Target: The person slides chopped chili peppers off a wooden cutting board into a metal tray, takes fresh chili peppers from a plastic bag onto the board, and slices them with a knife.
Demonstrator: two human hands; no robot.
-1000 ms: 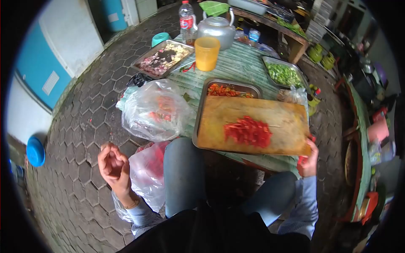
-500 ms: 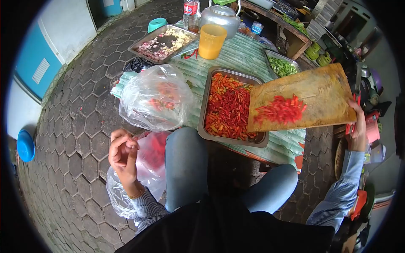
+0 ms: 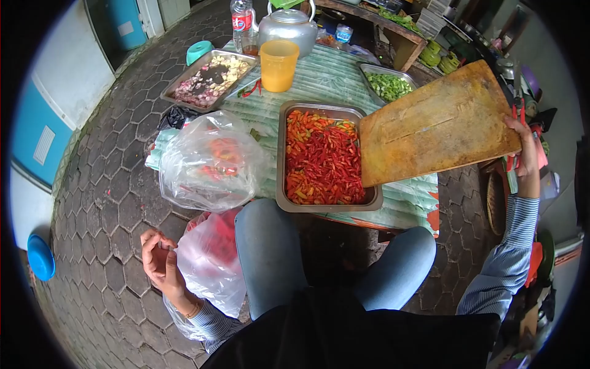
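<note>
My right hand [image 3: 523,144] grips the far right end of a worn wooden cutting board [image 3: 436,126], along with a red-handled tool whose kind I cannot make out. The board is tilted, its left edge down over a deep metal tray [image 3: 281,184]. Cut red chillies [image 3: 326,154] lie in that tray, and the board's face is bare. Beside my left knee, my left hand [image 3: 161,261] hovers palm up with loosely curled fingers and nothing visible in them. Next to it is a plastic bag of red contents [image 3: 212,246].
A clear bag of chillies [image 3: 212,163] lies left of the tray. Behind stand an orange plastic cup [image 3: 278,67], a kettle [image 3: 289,32], a bottle [image 3: 241,23], a tray of chopped onion and garlic [image 3: 212,80] and a tray of chopped greens [image 3: 388,83].
The pile of cut chillies on the board has slid off into the metal tray. The board is still held tilted by my right hand. My left hand has shifted slightly left and down in view.
</note>
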